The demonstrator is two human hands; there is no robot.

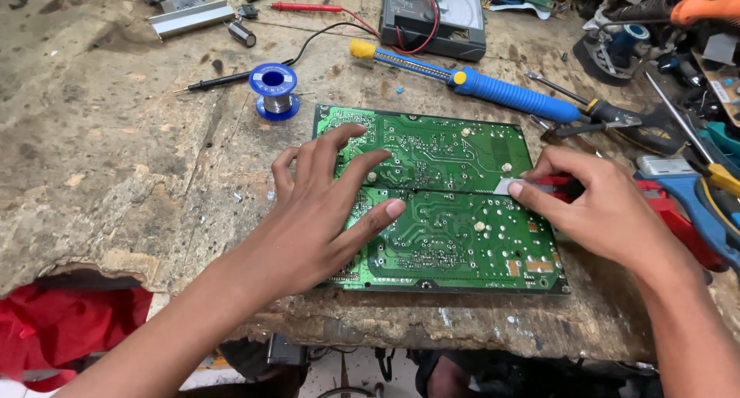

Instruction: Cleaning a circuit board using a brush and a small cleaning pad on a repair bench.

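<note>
The right hand [609,213] is pinching a small red-handled tool [551,185], thumb and fingers closed on it, its pale flat tip touching the right part of the board [447,213]. The left hand [320,213] is gripping nothing: its fingers are spread apart and pressing flat on the board's left half, steadying it.

The board is lying solder side up near the front edge of the bench [100,159], roughly at its middle. It is looking stiff, thin and light, likely to slide on the rough top unless held down, and its fine joints and tracks are probably fragile. The bare edges and corners seem the safest places to take hold.

Behind the board, a blue spool of solder [274,89] is standing just off its back left corner, with a black probe [220,82] beside it. A blue desoldering pump [478,82] is lying aslant behind the back right corner, and a multimeter [432,16] is sitting toward the back edge. Screwdrivers and blue and red hand tools [694,205] are crowding the right edge.
</note>
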